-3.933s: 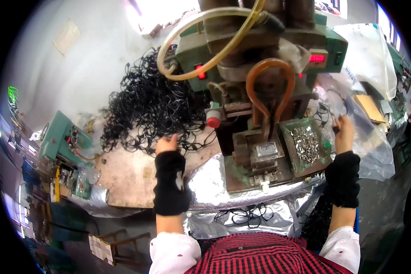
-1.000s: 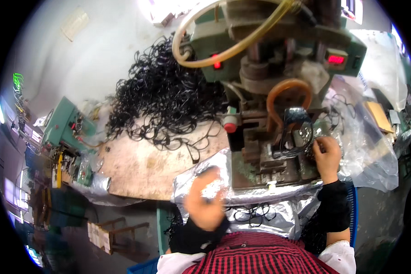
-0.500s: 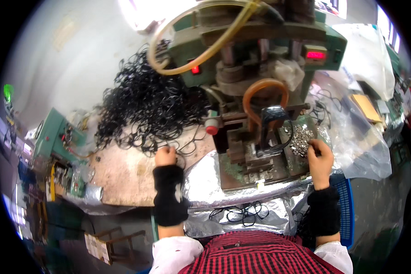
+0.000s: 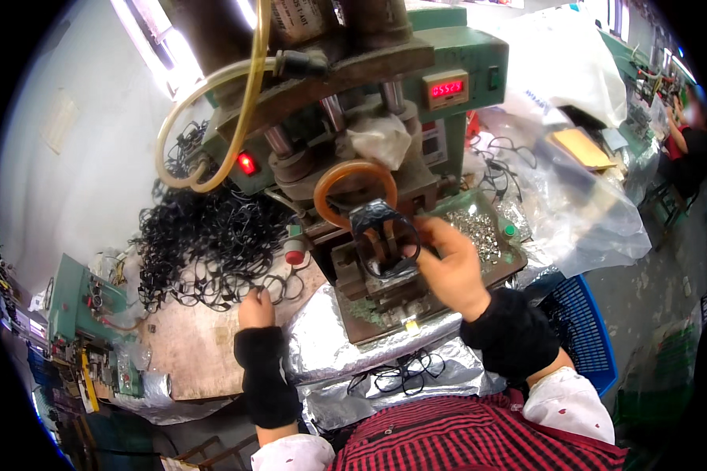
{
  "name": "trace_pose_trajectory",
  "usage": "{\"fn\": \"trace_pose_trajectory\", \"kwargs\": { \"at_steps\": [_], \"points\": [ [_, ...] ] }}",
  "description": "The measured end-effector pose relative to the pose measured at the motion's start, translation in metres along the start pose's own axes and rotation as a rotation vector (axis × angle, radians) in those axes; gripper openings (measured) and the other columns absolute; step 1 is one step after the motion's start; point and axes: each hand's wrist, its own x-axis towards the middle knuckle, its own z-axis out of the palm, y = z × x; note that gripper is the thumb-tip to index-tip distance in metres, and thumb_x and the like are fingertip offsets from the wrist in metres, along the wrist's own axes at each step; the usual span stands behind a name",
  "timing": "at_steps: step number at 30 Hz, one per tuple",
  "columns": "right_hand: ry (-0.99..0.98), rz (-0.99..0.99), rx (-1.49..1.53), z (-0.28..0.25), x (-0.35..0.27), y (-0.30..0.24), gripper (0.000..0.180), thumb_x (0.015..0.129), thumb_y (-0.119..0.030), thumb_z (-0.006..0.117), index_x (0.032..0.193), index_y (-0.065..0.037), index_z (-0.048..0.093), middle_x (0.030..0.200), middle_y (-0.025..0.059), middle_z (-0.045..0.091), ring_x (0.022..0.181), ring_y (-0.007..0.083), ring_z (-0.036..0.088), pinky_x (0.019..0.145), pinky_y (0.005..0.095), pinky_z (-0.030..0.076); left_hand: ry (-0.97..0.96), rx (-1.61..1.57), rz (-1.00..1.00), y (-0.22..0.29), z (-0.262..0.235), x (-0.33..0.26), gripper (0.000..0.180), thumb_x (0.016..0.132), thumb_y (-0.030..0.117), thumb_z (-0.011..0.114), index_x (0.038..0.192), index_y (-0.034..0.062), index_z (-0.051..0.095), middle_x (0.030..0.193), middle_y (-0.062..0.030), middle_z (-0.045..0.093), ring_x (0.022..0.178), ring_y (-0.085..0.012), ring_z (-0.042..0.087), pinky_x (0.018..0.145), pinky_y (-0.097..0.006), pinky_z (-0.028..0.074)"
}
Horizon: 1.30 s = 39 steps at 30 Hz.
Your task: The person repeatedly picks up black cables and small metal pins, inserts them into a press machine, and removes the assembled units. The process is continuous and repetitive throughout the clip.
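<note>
At the near edge of a tangled heap of black cord loops (image 4: 208, 235), my left hand (image 4: 257, 308) is closed in a pinch. A dark strand shows at its fingertips, beside a loose loop. My right hand (image 4: 454, 263) reaches into the working area of a green bench press (image 4: 467, 59), its thumb and fingers pinched close to the tooling. What they hold is too small or hidden. Just left of these fingers, a black band (image 4: 375, 212) hangs in front of the press head, below an orange-brown ring of tubing (image 4: 322, 188).
Small shiny metal parts (image 4: 483, 235) lie in a tray right of the tooling. A red button (image 4: 294, 257) sits left of it. Foil (image 4: 322, 334) covers the bench front. A blue basket (image 4: 597, 337) stands at right; another person (image 4: 687, 141) sits far right.
My right hand has moved left from the small metal parts to the press tooling. My left hand stays pinched by the cord heap. The whole view has shifted and turned.
</note>
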Motion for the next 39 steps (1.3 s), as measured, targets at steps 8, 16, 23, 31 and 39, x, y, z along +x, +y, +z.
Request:
{"fn": "trace_pose_trajectory", "kwargs": {
  "at_steps": [8,16,23,31,39],
  "points": [
    [0.01,0.253,0.378,0.018,-0.004,-0.017,0.048,0.086,0.004,0.064,0.132,0.005,0.047,0.101,0.0088,0.067,0.095,0.0113,0.063,0.087,0.024,0.049,0.202,-1.465,0.521,0.152,-0.103,-0.078,0.015,0.099,0.004,0.049,0.113,0.0054,0.055,0.103,-0.0056,0.056,0.088,-0.0146,0.054,0.07,-0.031,0.052],
    [-0.064,0.027,-0.004,0.011,-0.021,-0.039,0.043,0.084,-0.002,0.062,0.127,-0.002,0.056,0.122,0.0169,0.06,0.111,0.0275,0.06,0.096,0.0368,0.047,0.138,-1.273,0.59,0.206,-0.134,-0.094,0.008,0.092,-0.007,0.054,0.097,-0.0005,0.052,0.088,-0.0115,0.062,0.079,-0.019,0.063,0.078,-0.036,0.056],
    [0.094,-0.149,-1.199,-0.087,-0.008,0.05,0.014,0.077,-0.013,0.071,0.088,-0.004,0.068,0.118,0.0179,0.061,0.122,0.037,0.051,0.091,0.0464,0.047,-0.058,-1.134,0.512,0.244,-0.106,-0.111,0.012,0.084,-0.005,0.07,0.094,-0.0021,0.062,0.084,-0.0058,0.068,0.074,-0.0092,0.062,0.07,-0.022,0.048],
    [0.232,-0.132,-0.935,-0.092,0.0,0.064,0.013,0.081,-0.012,0.07,0.092,-0.004,0.071,0.094,0.013,0.07,0.091,0.0329,0.065,0.082,0.0391,0.051,-0.009,-1.105,0.535,0.247,-0.1,-0.107,0.01,0.084,-0.001,0.071,0.092,-0.0026,0.065,0.08,-0.0062,0.067,0.071,-0.0097,0.062,0.067,-0.023,0.049],
    [0.292,-0.115,-0.665,-0.089,-0.006,0.053,0.012,0.089,-0.008,0.064,0.096,0.001,0.069,0.084,0.0099,0.068,0.077,0.0196,0.063,0.072,0.0302,0.048,0.211,-0.948,0.627,0.212,-0.105,-0.137,0.023,0.083,-0.003,0.069,0.105,-0.0028,0.063,0.106,-0.0171,0.069,0.097,-0.0241,0.066,0.088,-0.032,0.05]
  ]
}}
